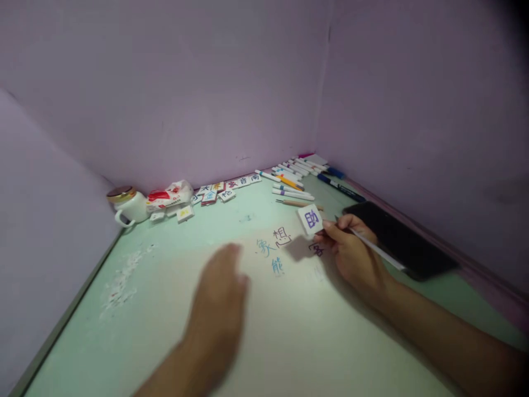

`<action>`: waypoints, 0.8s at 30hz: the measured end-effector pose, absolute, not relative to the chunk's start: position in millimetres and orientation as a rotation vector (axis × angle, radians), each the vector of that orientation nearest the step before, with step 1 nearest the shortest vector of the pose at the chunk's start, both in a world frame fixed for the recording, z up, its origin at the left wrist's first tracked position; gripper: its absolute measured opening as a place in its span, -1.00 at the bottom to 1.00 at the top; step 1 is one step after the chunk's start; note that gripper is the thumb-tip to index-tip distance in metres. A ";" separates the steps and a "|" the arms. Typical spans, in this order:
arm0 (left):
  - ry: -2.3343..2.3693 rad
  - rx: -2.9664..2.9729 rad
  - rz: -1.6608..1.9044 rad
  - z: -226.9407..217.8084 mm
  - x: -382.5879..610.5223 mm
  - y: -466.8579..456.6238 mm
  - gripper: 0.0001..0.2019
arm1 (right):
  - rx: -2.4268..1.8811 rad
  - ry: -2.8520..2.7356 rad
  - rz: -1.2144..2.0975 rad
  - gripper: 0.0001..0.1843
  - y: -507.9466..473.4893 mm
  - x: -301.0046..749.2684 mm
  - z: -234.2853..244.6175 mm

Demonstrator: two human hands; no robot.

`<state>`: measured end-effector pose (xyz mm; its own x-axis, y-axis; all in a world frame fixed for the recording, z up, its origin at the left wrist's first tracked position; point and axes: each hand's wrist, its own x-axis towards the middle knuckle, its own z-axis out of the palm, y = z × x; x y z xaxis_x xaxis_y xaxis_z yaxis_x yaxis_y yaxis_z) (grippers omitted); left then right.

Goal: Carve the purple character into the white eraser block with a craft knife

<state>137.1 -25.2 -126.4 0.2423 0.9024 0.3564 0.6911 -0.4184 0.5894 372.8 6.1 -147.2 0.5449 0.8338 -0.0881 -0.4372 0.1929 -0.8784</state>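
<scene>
Between the thumb and fingers of my right hand [351, 248] is a small white square tile [311, 219] with a purple character on its face, tilted up above the table. A slim white stick-like tool [378, 249] with a dark pointed tip also rests in that hand, slanting back across it. My left hand [219, 298] is blurred and hangs over the table, its thumb apart from the fingers and nothing visible in it. Handwritten characters [281, 236] in purple and blue mark the tabletop [264, 331] between the hands; the tile's shadow falls near them.
Several lettered tiles [210, 197] line the back wall beside a red-and-white packet [169, 196] and a lidded white mug [134, 208]. Several markers [293, 192] and a wooden-handled tool [295, 204] lie farther right. A black tablet-like slab [405, 237] borders the right wall. White crumbs [124, 281] are scattered left.
</scene>
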 end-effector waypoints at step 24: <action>2.397 2.359 0.164 -105.5 40.1 11.3 -0.35 | -1.071 -0.759 1.129 -0.63 -6.9 360.2 -147.0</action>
